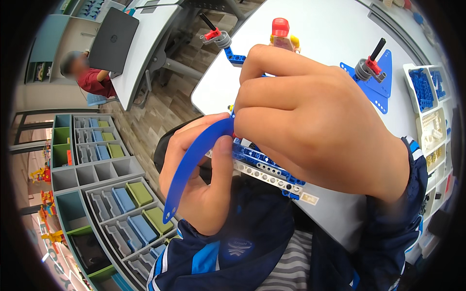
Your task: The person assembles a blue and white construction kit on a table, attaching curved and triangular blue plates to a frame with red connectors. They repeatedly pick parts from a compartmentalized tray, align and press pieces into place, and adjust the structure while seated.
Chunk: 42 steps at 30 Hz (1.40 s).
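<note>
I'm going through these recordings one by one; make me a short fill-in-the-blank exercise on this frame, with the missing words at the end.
1. The curved strip across the left hand is coloured ____.
2. Beyond the right hand, the toy figure wears a cap coloured ____.
3. The sorting tray is at the picture's ____ edge.
4. The person in a dark red top is behind an open ____.

Missing words: blue; red; right; laptop.

A white table (pixel 216 85) is carrying a compartmented parts tray (pixel 426 112) along its right. At far left, a desk (pixel 146 41) is holding a laptop (pixel 115 51).
</note>
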Motion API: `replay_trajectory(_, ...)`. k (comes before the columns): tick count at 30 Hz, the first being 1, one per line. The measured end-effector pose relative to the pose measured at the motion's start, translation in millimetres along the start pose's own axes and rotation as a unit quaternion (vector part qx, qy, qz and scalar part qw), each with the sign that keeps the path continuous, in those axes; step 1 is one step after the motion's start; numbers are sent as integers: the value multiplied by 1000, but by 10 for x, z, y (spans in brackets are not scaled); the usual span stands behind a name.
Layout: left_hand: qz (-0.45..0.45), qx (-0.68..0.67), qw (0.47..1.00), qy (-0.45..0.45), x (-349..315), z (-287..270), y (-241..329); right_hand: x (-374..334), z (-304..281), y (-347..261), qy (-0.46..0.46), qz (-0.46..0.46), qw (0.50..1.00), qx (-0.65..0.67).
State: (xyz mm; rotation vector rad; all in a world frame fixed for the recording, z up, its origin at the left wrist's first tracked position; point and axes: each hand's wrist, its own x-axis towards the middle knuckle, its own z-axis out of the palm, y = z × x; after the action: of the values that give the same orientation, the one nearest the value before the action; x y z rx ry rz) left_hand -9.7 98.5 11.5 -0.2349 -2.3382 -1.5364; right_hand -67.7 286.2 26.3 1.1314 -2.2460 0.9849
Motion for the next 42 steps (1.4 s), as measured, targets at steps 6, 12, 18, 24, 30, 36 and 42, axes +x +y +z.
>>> replay_trajectory(6,28,27,999,-4,10,-3,-42,18,254,221,166,-102,975,102)
replay_trajectory(12,39,50,998,-16,18,-32,-69,-92,111,167,103,9,970,220)
replay_trajectory(18,-25,-43,999,-9,-19,8,-108,-72,261,168,152,31,934,321)
replay_trajectory(24,-11,-71,997,-30,-11,-30,-90,-125,268,156,142,48,917,369)
replay_trajectory(30,-42,-67,997,0,-35,19,-60,-105,86,101,73,58,965,247)
replay_trajectory(36,-66,-55,996,21,-78,27,-91,-115,213,49,93,87,962,243)
replay_trajectory(42,-63,-98,993,17,-78,21,-153,-130,117,18,73,113,982,130)
